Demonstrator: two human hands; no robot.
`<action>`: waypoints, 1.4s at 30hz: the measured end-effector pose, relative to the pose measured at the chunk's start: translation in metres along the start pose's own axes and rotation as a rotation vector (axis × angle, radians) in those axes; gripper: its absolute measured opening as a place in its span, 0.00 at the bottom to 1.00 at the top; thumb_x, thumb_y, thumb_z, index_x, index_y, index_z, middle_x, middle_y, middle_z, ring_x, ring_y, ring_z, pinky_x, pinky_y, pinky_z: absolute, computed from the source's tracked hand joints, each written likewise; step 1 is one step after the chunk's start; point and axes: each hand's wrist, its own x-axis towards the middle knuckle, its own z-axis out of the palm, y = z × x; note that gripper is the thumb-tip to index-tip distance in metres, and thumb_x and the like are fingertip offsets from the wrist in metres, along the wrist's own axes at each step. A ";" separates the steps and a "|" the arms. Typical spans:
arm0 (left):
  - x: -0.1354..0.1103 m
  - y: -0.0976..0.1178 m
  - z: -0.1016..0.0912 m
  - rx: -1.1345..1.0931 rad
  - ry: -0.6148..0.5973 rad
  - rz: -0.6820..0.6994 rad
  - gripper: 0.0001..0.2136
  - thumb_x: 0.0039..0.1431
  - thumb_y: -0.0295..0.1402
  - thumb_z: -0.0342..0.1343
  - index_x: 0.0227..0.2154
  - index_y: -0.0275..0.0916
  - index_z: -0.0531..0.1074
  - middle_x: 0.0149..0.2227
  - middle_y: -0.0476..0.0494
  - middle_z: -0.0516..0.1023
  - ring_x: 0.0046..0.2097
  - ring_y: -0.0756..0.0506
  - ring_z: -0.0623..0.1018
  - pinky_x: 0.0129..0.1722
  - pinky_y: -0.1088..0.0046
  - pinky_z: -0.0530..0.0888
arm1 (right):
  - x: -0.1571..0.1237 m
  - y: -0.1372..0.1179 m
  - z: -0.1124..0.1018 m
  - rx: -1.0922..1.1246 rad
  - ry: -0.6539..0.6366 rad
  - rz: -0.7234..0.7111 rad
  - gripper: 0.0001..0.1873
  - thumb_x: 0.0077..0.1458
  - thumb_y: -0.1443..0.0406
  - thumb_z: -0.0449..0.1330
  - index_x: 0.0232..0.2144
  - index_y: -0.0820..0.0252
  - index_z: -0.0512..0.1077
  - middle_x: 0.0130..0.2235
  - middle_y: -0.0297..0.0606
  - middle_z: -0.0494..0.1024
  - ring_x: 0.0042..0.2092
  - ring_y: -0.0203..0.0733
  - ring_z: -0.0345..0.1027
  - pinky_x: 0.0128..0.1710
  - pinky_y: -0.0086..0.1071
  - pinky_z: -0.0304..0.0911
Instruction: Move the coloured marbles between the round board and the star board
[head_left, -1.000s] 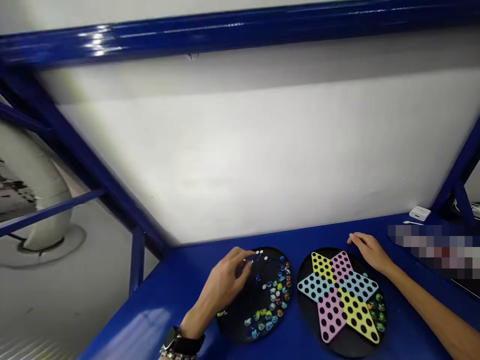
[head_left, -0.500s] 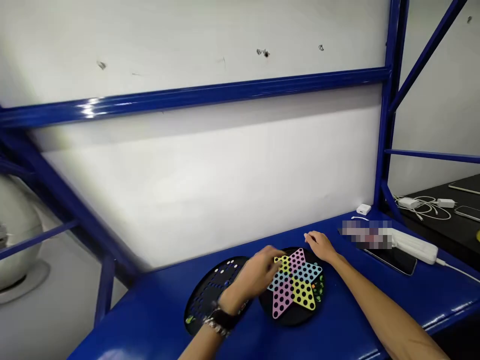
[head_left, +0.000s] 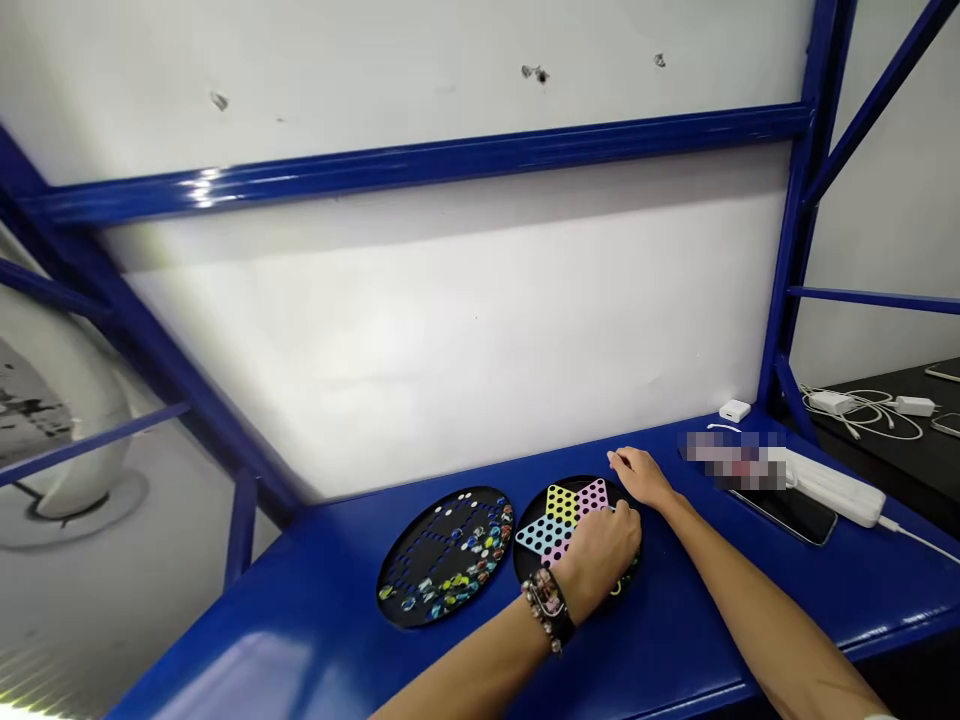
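Observation:
Two round black boards lie side by side on a blue table (head_left: 675, 640). The left board (head_left: 448, 555) holds several loose coloured marbles. On the right board (head_left: 559, 520) is a star of yellow, pink and light blue fields with holes. My left hand (head_left: 600, 555), with a watch and bead bracelet at the wrist, lies over the star board's right half, fingers curled down and hidden; what they hold cannot be seen. My right hand (head_left: 639, 475) rests at the star board's far right rim, fingers bent and touching the table.
A white power strip (head_left: 829, 488) with a cable, a dark phone (head_left: 795, 515) and a small white charger (head_left: 734, 410) lie at the right. Blue frame bars (head_left: 420, 165) and a white wall stand behind. A black table with cables (head_left: 862, 410) is at far right.
My left hand has moved from the marble board to the right, over the star board. The camera view swung right and up. My right hand stayed at the star board's far rim.

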 end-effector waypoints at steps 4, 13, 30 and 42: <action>-0.001 0.000 -0.006 -0.080 -0.048 -0.002 0.08 0.65 0.28 0.49 0.38 0.34 0.72 0.36 0.40 0.76 0.33 0.45 0.77 0.25 0.71 0.68 | 0.000 0.001 0.000 -0.025 -0.007 -0.020 0.24 0.66 0.55 0.45 0.26 0.57 0.73 0.32 0.38 0.78 0.35 0.40 0.69 0.35 0.29 0.54; -0.010 0.031 0.021 -0.081 0.112 -0.228 0.14 0.64 0.42 0.50 0.41 0.35 0.71 0.40 0.38 0.73 0.39 0.41 0.75 0.32 0.66 0.70 | -0.001 0.004 0.002 -0.024 -0.014 -0.028 0.24 0.66 0.54 0.45 0.26 0.58 0.72 0.30 0.37 0.77 0.33 0.38 0.68 0.33 0.28 0.53; 0.000 0.045 0.048 -0.198 0.080 -0.243 0.17 0.68 0.27 0.36 0.37 0.35 0.72 0.34 0.38 0.73 0.33 0.43 0.73 0.24 0.68 0.61 | -0.002 -0.002 -0.002 -0.063 -0.047 -0.017 0.24 0.64 0.53 0.45 0.22 0.57 0.68 0.25 0.36 0.74 0.30 0.39 0.64 0.31 0.29 0.52; -0.038 -0.030 0.028 -0.436 0.161 -0.634 0.22 0.70 0.38 0.36 0.25 0.39 0.69 0.25 0.44 0.76 0.26 0.48 0.74 0.26 0.72 0.58 | -0.003 -0.001 0.000 -0.049 -0.017 -0.045 0.23 0.63 0.54 0.46 0.19 0.57 0.59 0.22 0.32 0.67 0.26 0.36 0.58 0.28 0.30 0.48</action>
